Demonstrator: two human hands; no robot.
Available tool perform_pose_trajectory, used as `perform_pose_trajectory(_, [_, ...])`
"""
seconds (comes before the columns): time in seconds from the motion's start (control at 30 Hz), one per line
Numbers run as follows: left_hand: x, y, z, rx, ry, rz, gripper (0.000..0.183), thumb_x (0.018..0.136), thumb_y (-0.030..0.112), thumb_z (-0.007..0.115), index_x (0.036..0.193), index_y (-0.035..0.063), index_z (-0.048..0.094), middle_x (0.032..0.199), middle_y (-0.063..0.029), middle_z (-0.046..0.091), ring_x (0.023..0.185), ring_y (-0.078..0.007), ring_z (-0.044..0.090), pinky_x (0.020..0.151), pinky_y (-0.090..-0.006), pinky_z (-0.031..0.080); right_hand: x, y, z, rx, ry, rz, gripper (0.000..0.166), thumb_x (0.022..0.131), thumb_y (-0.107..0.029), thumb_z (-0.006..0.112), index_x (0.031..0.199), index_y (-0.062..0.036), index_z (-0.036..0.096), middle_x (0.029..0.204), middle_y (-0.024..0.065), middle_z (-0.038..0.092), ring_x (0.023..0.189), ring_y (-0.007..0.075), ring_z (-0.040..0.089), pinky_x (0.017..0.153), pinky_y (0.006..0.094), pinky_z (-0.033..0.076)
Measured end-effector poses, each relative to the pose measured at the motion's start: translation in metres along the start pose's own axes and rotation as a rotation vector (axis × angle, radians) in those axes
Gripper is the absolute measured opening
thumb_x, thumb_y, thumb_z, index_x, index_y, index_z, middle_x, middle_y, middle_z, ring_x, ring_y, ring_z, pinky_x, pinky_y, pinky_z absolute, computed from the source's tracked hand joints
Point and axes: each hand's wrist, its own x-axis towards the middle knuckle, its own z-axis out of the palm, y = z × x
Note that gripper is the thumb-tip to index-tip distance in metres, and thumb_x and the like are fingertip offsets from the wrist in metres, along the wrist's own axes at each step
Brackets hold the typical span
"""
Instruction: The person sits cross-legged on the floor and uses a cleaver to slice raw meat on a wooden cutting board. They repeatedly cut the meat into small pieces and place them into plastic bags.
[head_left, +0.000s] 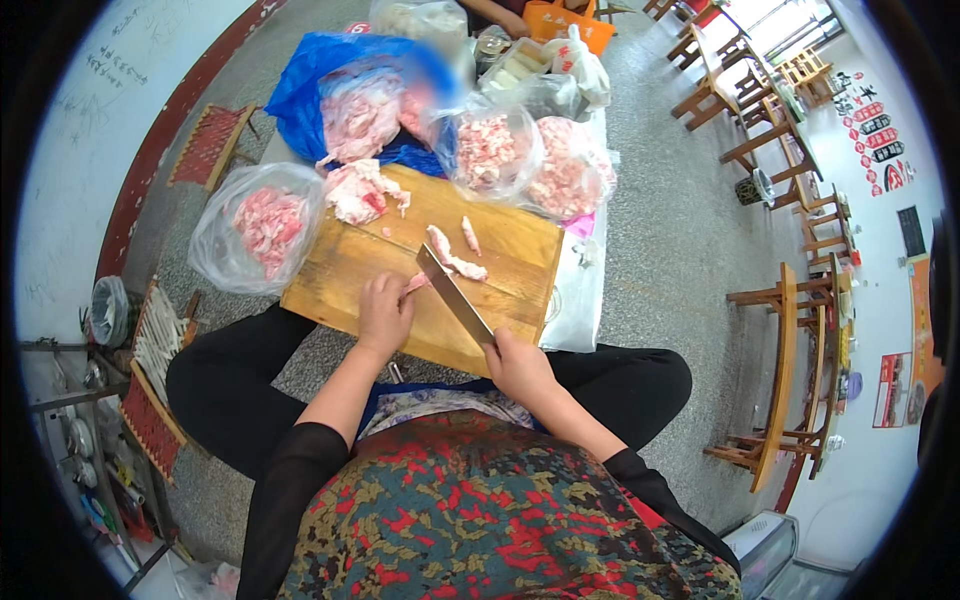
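On a wooden cutting board (360, 277), my left hand (385, 309) holds down a thin strip of raw meat (417, 283) by its left end. A cleaver (456, 296) is gripped in my right hand (523, 367), its blade slanting up and left across the strip's right end. Beyond the blade lie a pale piece of meat or fat (466, 268) and a smaller strip (471, 235). A larger fatty piece (361, 191) rests at the board's far left corner.
Left of the board is a clear plastic bag of cut meat (271, 225). Behind it lie a blue bag (296, 90) with large pieces and two bags of diced meat (487, 150), (566, 169). Another person's hand (514, 27) shows at the far side, beside an orange bag (568, 28).
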Motion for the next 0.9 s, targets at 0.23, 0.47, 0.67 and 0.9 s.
perform_pose_trajectory(0.23, [0.005,-0.013,0.014,-0.1,-0.066,0.075,0.015,0.076,0.0,0.065,0.091,0.004,0.066,0.096,-0.013,0.064,0.092,-0.0369,0.058,0.082,-0.0445,0.048,-0.007,-0.008,0.003,-0.192,-0.099,-0.012,0.026,0.095,-0.026,0.058,0.089,-0.0018,0.051,0.075,0.0217,0.064,0.066,0.0415,0.065,0.058,0.0502,0.053])
perform_pose_trajectory(0.47, [0.013,-0.005,0.012,-0.12,-0.122,0.012,0.023,0.074,-0.002,0.065,0.097,0.0014,0.067,0.105,-0.0155,0.064,0.094,-0.0383,0.058,0.085,-0.0448,0.049,0.012,-0.015,0.015,-0.26,-0.249,-0.005,0.023,0.098,-0.021,0.052,0.093,0.0005,0.049,0.077,0.0229,0.065,0.07,0.0414,0.067,0.06,0.0496,0.054])
perform_pose_trajectory(0.67, [0.009,-0.013,0.021,-0.175,-0.086,0.038,0.021,0.075,-0.002,0.064,0.096,0.0001,0.067,0.104,-0.0173,0.063,0.095,-0.0387,0.059,0.085,-0.045,0.05,0.042,-0.017,0.006,-0.122,-0.31,0.008,0.016,0.093,-0.015,0.051,0.096,0.0006,0.051,0.082,0.0253,0.067,0.074,0.0431,0.068,0.064,0.0515,0.054])
perform_pose_trajectory(0.9, [0.015,-0.015,0.023,-0.137,-0.056,0.024,0.01,0.079,0.0,0.064,0.088,0.0024,0.062,0.097,-0.0176,0.062,0.093,-0.0393,0.058,0.082,-0.0456,0.049,0.058,-0.024,0.031,-0.184,-0.244,0.005,0.014,0.089,-0.011,0.053,0.096,0.0006,0.052,0.082,0.0241,0.068,0.074,0.0433,0.068,0.067,0.0517,0.054])
